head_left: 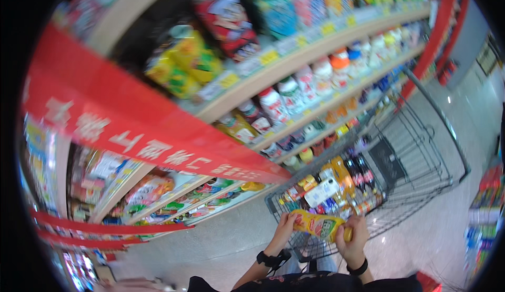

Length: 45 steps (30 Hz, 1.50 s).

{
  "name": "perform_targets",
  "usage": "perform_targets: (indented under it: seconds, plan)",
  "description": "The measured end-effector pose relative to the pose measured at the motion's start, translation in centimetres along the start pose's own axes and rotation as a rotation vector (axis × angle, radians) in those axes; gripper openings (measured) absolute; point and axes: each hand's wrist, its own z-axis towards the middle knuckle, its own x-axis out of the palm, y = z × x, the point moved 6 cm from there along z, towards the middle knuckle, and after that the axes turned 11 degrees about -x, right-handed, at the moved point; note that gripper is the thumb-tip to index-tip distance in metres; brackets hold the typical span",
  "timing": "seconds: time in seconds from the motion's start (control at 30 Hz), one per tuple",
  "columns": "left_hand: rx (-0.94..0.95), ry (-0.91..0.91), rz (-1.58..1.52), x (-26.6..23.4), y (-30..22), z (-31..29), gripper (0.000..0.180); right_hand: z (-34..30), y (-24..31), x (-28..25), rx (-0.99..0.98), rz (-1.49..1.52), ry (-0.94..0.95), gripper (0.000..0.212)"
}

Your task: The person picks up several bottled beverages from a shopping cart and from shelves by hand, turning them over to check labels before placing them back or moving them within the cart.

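A yellow bottle (pixel 315 225) with a printed label lies level between my two hands, just above the near edge of a shopping cart (pixel 441 187). Its left end is gripped by my left hand (pixel 284 230). Around the yellow cap end, my right hand (pixel 356 238) has its fingers closed. Both wrists wear black bands. Below the bottle, the cart basket holds dark-capped bottles (pixel 360 170), orange bottles (pixel 341 173), a flat white rectangular item (pixel 321 192) and several small colourful packs.
Tall shelves of bottles (pixel 297 92) and bagged goods (pixel 226 24) run along the left and far side. A red sign panel (pixel 131 129) juts out at the shelf corner. Grey floor (pixel 231 231) shows beside the cart. Stacked colourful goods (pixel 484 208) stand at the right.
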Motion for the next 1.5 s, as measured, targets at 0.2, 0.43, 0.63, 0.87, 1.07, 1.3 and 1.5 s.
perform_targets:
  seconds: [0.2, 0.43, 0.63, 0.87, 1.07, 1.3, 1.5]
  plan:
    - [0.092, -0.032, -0.069, -7.1, 4.1, -6.8, 0.032, -2.2, 9.1, 2.3, -0.106, 0.131, 0.075, 0.015]
    - [0.264, -0.038, -0.105, -15.8, 5.4, -17.6, 0.037, -5.9, 19.1, 5.8, -0.146, 0.268, 0.065, 0.012]
    - [0.781, -0.081, -0.406, -28.6, 2.3, -27.4, 0.061, -3.2, 27.2, 12.8, 0.091, 0.868, -0.104, 0.006]
    - [1.047, -0.398, -0.475, -36.8, 5.7, -39.9, 0.070, -10.0, 37.0, 21.3, 0.328, 1.357, 0.158, 0.007]
    - [1.183, -0.515, -0.401, -38.4, 14.3, -48.3, 0.066, -17.8, 42.8, 23.1, 0.367, 1.348, 0.440, 0.013]
    - [0.682, -0.408, 0.070, -33.4, 24.6, -51.2, 0.057, -24.5, 46.1, 17.3, -0.020, 1.196, 0.656, 0.023]
    - [0.504, -0.180, -0.007, -24.0, 30.4, -49.1, 0.062, -31.5, 46.5, 10.0, -0.146, 1.134, 0.878, 0.038]
